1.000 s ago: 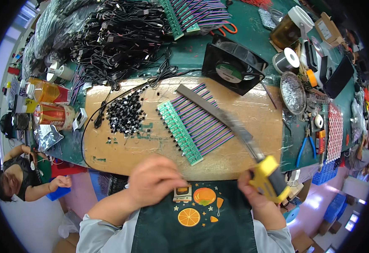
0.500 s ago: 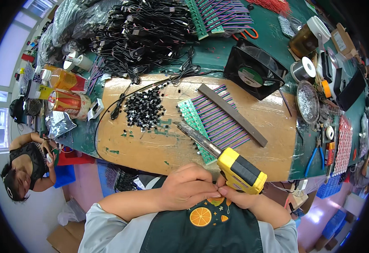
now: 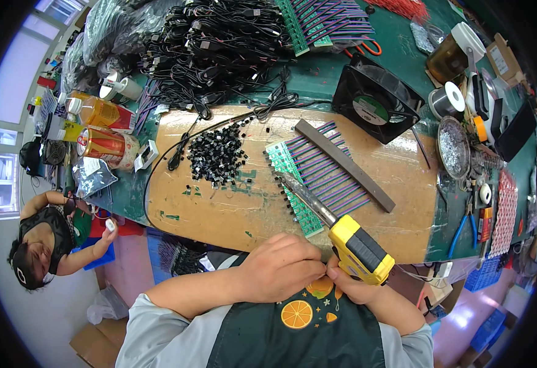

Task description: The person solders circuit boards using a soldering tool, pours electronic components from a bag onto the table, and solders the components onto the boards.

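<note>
My right hand (image 3: 355,289) is closed around a yellow and black soldering gun (image 3: 361,248), whose metal barrel points up and left. Its tip hangs over or near a green circuit-board strip (image 3: 295,195); whether they touch I cannot tell. Rows of purple and black wires (image 3: 327,175) run right from the strip, under a grey-brown bar (image 3: 348,167). My left hand (image 3: 284,267) is closed in front of my apron, its fingertips meeting my right thumb. Anything pinched in them is hidden. Small black connectors (image 3: 216,156) lie heaped left of the strip on the brown board (image 3: 219,214).
Behind the board stand a black fan (image 3: 379,101) and a large heap of black cables (image 3: 219,49). Bottles (image 3: 106,115) and a red can (image 3: 100,144) crowd the left. To the right are a solder spool (image 3: 446,101), a metal dish (image 3: 454,147) and blue pliers (image 3: 463,230). Another person (image 3: 48,239) sits at far left.
The whole view has shifted slightly, moving the bench a little right in the picture. My hands stay together with the soldering gun. The other person's arm has stretched out, holding a small white thing.
</note>
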Demonstrator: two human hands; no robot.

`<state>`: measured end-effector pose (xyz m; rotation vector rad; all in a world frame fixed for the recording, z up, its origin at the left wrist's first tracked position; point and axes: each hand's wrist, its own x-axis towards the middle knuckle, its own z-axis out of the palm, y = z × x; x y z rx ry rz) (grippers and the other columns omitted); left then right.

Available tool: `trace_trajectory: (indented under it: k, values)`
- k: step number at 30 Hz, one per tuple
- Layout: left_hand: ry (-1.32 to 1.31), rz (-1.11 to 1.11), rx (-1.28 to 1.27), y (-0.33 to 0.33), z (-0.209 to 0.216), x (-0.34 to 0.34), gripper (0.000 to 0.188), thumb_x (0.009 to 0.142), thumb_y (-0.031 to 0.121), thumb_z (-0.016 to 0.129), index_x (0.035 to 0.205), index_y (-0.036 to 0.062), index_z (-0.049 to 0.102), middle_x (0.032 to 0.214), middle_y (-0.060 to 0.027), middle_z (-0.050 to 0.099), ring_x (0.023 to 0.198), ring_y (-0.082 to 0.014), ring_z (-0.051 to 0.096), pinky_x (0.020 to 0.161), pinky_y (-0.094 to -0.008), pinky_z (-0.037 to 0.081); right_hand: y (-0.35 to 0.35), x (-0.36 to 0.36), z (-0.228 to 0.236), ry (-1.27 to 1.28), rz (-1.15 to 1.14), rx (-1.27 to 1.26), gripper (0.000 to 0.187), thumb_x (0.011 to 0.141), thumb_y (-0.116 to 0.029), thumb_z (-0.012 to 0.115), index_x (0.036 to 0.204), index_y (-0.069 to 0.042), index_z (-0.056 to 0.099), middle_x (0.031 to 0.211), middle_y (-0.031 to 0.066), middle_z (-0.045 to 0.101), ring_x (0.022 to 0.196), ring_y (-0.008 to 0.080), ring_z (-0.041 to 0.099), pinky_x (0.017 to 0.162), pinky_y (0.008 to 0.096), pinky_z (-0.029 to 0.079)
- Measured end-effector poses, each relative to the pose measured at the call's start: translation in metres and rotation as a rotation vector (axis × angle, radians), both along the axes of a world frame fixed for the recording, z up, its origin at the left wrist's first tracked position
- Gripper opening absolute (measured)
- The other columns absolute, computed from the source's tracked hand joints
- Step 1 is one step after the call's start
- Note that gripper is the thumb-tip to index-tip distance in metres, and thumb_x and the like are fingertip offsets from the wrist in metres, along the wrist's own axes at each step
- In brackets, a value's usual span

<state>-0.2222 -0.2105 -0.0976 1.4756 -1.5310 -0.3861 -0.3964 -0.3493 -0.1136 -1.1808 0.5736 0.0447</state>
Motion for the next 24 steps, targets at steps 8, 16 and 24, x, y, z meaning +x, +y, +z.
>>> trace_trajectory:
  k: [8, 16, 24]
  values:
    - [-0.107, 0.223, 0.071, 0.006, -0.010, 0.011, 0.020, 0.070, 0.004, 0.078, 0.087, 0.0053, 0.068, 0.095, -0.0081, 0.063, 0.082, -0.0245, 0.061, 0.070, -0.0343, 0.049, -0.008, -0.024, -0.013, -0.201, -0.068, 0.013, 0.023, 0.081, -0.002, 0.072, 0.101, 0.000, 0.060, 0.087, 0.0070, 0.063, 0.076, 0.0137, 0.060, 0.067, 0.0279, 0.049]
    - [-0.217, 0.417, 0.125, 0.003, -0.033, 0.012, 0.017, 0.070, 0.001, 0.076, 0.084, 0.0047, 0.066, 0.095, -0.0087, 0.062, 0.083, -0.0262, 0.059, 0.071, -0.0350, 0.048, -0.018, -0.076, -0.025, -0.073, 0.027, -0.184, 0.021, 0.079, -0.022, 0.073, 0.086, -0.006, 0.062, 0.079, 0.0085, 0.060, 0.067, 0.0223, 0.058, 0.062, 0.0333, 0.047]
    - [-0.243, 0.407, 0.167, 0.001, -0.036, 0.012, 0.017, 0.071, 0.001, 0.075, 0.084, 0.0052, 0.066, 0.095, -0.0080, 0.061, 0.085, -0.0266, 0.059, 0.074, -0.0359, 0.046, -0.024, -0.085, -0.031, -0.095, 0.147, -0.491, 0.036, 0.079, -0.034, 0.072, 0.100, -0.005, 0.067, 0.084, 0.0131, 0.066, 0.075, 0.0335, 0.066, 0.067, 0.0380, 0.052]
